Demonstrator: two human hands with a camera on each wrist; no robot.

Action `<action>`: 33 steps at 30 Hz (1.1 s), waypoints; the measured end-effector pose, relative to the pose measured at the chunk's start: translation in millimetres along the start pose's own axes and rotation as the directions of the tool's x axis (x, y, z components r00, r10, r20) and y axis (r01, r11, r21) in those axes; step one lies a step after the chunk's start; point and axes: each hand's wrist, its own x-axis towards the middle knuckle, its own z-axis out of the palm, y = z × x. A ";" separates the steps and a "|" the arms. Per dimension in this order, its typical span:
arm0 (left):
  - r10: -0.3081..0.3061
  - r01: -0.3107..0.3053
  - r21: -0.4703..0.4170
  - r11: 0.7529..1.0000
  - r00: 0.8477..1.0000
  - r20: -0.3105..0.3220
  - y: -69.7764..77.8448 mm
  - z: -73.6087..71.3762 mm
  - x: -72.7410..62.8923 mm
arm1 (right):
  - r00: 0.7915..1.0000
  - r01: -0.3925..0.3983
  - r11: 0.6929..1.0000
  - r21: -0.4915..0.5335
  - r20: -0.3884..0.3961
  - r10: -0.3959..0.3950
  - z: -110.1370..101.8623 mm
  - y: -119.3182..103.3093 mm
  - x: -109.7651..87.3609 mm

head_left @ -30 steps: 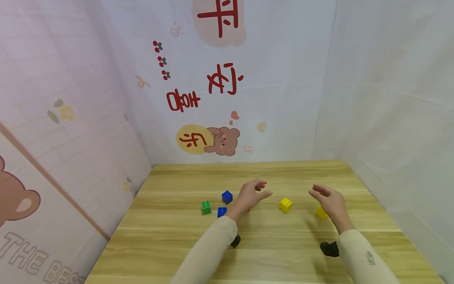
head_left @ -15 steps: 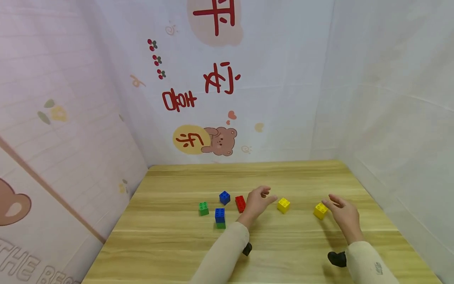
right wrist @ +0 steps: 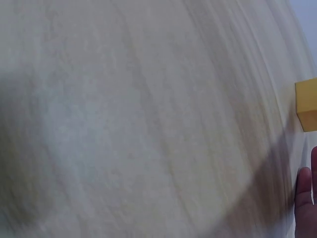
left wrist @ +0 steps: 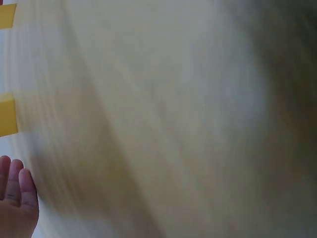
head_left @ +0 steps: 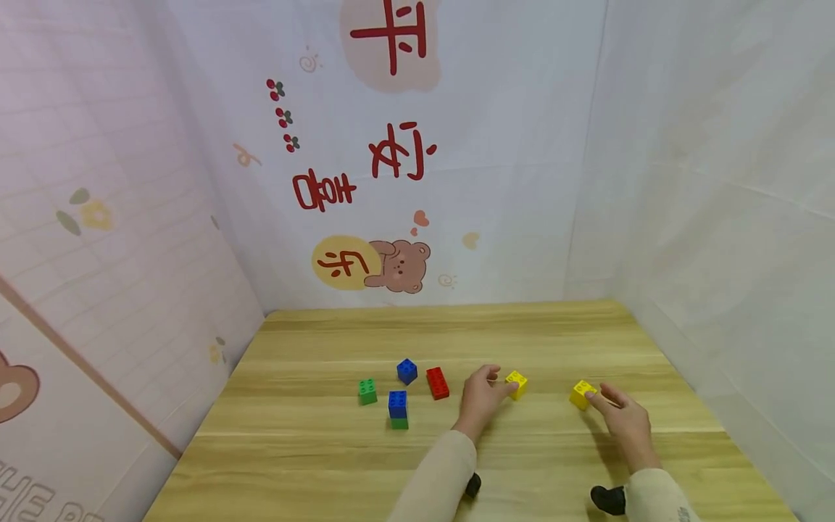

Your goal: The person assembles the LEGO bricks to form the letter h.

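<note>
Wood-grained counter (left wrist: 148, 99) fills most of the left wrist view, blurred, its grain slanting down to the right and a dark, smeary patch along the right side. The left hand (left wrist: 19, 208) shows in the bottom left corner — fingers raised, cut by the edge. Above the fingertips, and apart from them, sits a yellow block (left wrist: 8, 117); a second yellow block (left wrist: 6, 16) stands higher up — both cropped by the left edge.
</note>
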 end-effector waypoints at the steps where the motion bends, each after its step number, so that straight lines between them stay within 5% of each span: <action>1: -0.007 0.007 0.006 1.000 1.000 -0.006 -1.1 1.3 -0.7 | 1.000 -0.001 1.000 0.001 0.000 0.001 1.9 1.3 -0.4; 19: 0.072 -0.041 0.264 0.964 0.992 -0.107 -1.6 14.4 -6.2 | 0.999 0.021 0.996 -0.090 -0.047 -0.026 13.6 5.5 -0.9; 33: 0.090 -0.065 0.292 0.954 0.993 -0.073 -1.5 14.3 -3.3 | 0.993 0.062 0.993 -0.098 -0.095 -0.071 15.8 8.2 2.3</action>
